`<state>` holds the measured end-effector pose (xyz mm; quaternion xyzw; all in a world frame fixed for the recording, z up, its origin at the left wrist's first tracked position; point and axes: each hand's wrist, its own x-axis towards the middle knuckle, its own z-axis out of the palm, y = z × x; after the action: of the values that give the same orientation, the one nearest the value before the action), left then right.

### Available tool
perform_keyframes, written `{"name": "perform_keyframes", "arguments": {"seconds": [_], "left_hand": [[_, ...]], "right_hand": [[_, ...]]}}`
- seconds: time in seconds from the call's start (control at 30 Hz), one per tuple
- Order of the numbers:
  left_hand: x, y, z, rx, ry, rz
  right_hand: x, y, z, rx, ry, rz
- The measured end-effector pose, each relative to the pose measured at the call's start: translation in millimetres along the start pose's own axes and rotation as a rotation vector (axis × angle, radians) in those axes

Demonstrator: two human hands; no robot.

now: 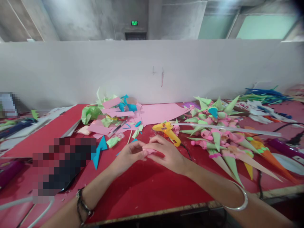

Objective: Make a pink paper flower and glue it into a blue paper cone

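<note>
Over the red table (133, 186), with paper cones (230, 163) to the right, the left hand (127, 157) and right hand (171, 155) met, wrists angled inward, fingers curled nearly closed, near the glue gun (168, 130). Between their fingertips sat a pink piece (150, 151); handling it well called for light, even pressure, edges uncrushed.

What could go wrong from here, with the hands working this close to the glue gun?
The yellow glue gun lies just beyond the right hand, so knuckles could brush its nozzle; if it is hot, which I can't tell, that could burn.

The small pink piece, held in the fingertips of both hands, might crease if squeezed.

The long clear rod lies across the pile of paper cones; a bump to it could shift some of them.
</note>
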<state>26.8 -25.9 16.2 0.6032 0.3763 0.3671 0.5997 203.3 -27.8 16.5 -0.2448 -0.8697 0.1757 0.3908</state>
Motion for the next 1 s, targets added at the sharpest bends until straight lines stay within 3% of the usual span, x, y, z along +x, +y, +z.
{"name": "perform_keyframes", "arguments": {"seconds": [0.47, 0.77, 1.0], "left_hand": [[-0.2, -5.6, -3.4, -0.096, -0.028, -0.012], [-1.1, 0.9, -1.6, 0.018, 0.021, 0.034], [-1.9, 1.9, -1.8, 0.175, -0.031, 0.127]], "right_hand": [[1.5, -4.4, -2.6, -0.022, 0.012, 0.006], [3.2, -7.4, -2.3, 0.084, 0.056, 0.025], [3.6, -5.5, -0.4, 0.130, 0.084, 0.043]]}}
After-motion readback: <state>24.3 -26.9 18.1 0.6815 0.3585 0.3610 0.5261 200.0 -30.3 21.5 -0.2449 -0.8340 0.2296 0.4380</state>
